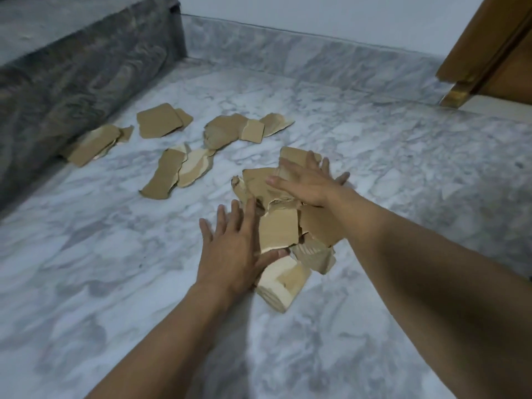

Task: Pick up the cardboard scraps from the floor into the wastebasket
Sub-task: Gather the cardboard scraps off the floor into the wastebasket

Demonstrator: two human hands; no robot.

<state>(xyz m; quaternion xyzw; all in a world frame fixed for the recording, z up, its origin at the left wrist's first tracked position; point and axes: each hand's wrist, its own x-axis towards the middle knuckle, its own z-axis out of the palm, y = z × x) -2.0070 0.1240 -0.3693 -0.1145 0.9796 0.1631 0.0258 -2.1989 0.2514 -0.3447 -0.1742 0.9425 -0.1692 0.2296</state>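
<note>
A heap of brown cardboard scraps [283, 228] lies on the marble floor in the middle of the view. My left hand [233, 251] rests flat against the heap's left side, fingers spread, thumb under a scrap. My right hand [308, 184] lies flat on top of the heap's far part, fingers apart. Neither hand has closed around a piece. More scraps lie farther off: a long strip [164, 175], a squarish piece [158, 120], a cluster [239, 129] and a piece by the sofa [92, 146]. No wastebasket is in view.
A grey fabric-covered sofa [72, 61] runs along the left. A marble skirting and pale wall [316, 50] close the back. A wooden door frame [495, 53] stands at the upper right. Bare marble floor [115, 269] surrounds the heap.
</note>
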